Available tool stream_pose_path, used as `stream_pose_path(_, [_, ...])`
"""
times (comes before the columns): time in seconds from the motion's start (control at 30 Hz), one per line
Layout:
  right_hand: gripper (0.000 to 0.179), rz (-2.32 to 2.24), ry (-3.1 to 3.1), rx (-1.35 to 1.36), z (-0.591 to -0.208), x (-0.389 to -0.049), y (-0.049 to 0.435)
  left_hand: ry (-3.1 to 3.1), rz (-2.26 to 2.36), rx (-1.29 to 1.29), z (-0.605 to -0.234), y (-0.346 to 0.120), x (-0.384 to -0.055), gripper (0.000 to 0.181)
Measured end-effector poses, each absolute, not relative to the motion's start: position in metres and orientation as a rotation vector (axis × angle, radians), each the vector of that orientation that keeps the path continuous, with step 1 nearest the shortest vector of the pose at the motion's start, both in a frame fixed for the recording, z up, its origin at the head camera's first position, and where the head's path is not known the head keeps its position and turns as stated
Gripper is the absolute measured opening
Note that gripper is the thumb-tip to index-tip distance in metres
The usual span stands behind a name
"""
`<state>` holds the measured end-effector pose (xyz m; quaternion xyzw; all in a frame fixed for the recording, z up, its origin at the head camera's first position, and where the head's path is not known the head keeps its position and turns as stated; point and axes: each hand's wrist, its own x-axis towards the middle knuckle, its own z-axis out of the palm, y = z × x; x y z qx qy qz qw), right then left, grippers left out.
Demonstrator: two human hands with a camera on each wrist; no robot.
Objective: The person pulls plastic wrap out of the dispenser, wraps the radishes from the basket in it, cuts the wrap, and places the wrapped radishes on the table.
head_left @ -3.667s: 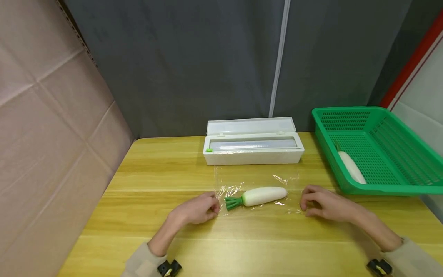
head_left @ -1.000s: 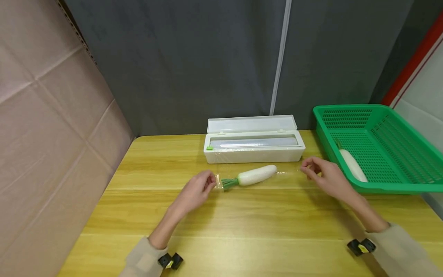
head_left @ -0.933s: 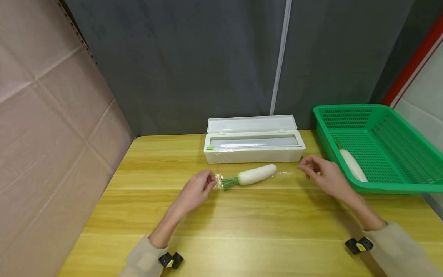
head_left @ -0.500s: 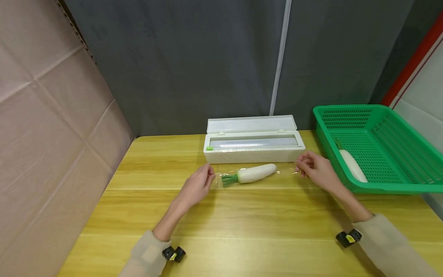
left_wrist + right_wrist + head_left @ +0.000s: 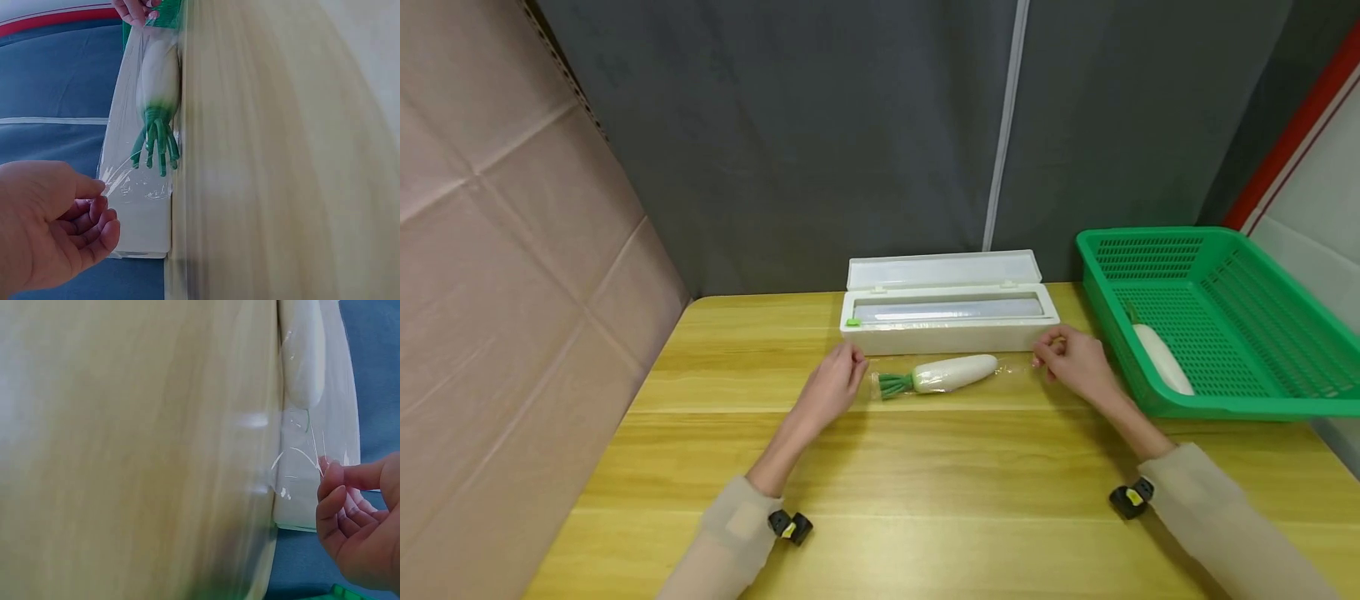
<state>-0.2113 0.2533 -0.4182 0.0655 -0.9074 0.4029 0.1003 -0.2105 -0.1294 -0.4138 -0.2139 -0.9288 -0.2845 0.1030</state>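
Observation:
A white radish (image 5: 955, 373) with green stalks lies on the table just in front of the white cling film box, with clear cling film (image 5: 147, 187) around it. My left hand (image 5: 835, 383) pinches the film beyond the stalk end; in the left wrist view, thumb and forefinger meet on its edge. Past the radish's tip, my right hand (image 5: 1075, 362) pinches the other side of the film, and the right wrist view shows creases running to its fingertips. The cling film box (image 5: 951, 337) has its lid raised, a film roll inside and a small green slider at its left.
A green plastic basket (image 5: 1108, 367) stands at the right of the table, close to my right hand. Inside it lies another white radish (image 5: 1161, 358). Behind the wooden table (image 5: 955, 500) hangs a dark grey curtain (image 5: 775, 150).
Both hands have moved away from me toward the box, the right also slightly left. The radish shifted farther back from its first place, and the film, flat under it earlier, now lies around it.

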Motion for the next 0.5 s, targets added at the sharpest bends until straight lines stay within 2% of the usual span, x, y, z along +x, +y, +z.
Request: stream_pose_path(0.5, [0.014,1.106,-2.741,0.06,-0.425,-0.224,0.248,-2.721,-0.89,-0.336,-0.422,-0.117,-0.23,0.011])
